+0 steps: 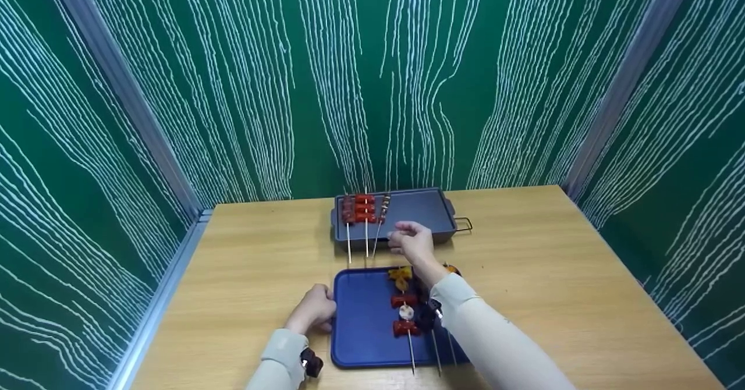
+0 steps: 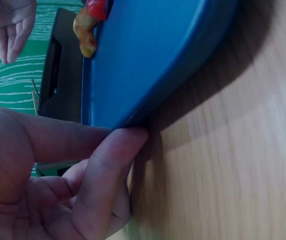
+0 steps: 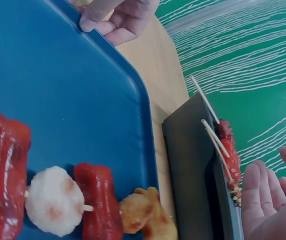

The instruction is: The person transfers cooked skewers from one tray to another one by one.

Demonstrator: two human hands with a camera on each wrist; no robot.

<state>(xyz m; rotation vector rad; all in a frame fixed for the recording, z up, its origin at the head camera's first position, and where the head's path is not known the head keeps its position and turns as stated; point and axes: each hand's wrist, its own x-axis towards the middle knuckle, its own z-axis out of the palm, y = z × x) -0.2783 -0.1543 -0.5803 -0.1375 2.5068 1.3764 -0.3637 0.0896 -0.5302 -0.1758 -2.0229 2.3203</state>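
My left hand (image 1: 315, 308) pinches the left rim of a blue tray (image 1: 364, 320) between thumb and finger, as the left wrist view shows up close. On the tray's right part lies a skewer of mixed pieces (image 1: 405, 312), red, white and yellow, beside other skewers partly hidden by my right arm. My right hand (image 1: 412, 240), holding nothing, hovers at the front edge of a dark grey grill pan (image 1: 416, 209). Left of that hand, three skewers lie across the pan: dark meat (image 1: 348, 209), red sausage-like pieces (image 1: 365, 208) and thin small pieces (image 1: 385, 206), their sticks jutting over the front edge.
A wire handle (image 1: 464, 224) sticks out from the pan's right side. Pan and tray stand on a wooden table (image 1: 262, 244), the pan behind the tray. Green walls (image 1: 401, 87) with white lines enclose the table at the back and sides.
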